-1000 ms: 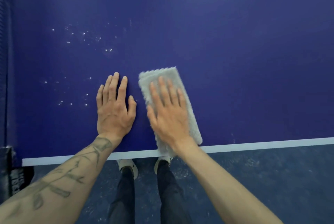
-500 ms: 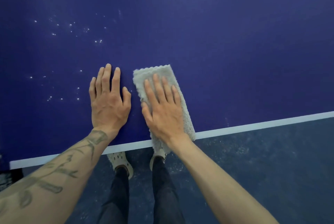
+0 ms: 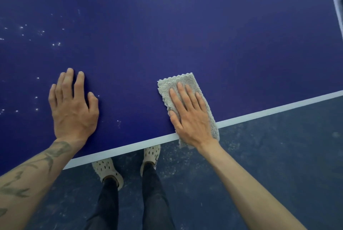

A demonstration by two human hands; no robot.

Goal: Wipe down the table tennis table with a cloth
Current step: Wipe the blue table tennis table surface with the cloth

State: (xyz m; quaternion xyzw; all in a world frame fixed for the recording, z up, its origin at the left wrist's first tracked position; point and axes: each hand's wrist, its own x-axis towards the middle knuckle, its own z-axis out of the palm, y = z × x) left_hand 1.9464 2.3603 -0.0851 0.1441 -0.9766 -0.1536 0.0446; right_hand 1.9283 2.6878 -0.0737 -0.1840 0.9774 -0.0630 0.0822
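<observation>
Along the table near edge, the cloth is sliding rightward, away from the left hand, which is resting flat, fingers slightly apart. Being soft and light, the cloth is wanting flat pressure; the right hand is pinning it, fingers straight.

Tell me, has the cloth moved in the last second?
Yes. The cloth slid right along the table's white edge line, away from the planted left hand it was beside.
</observation>
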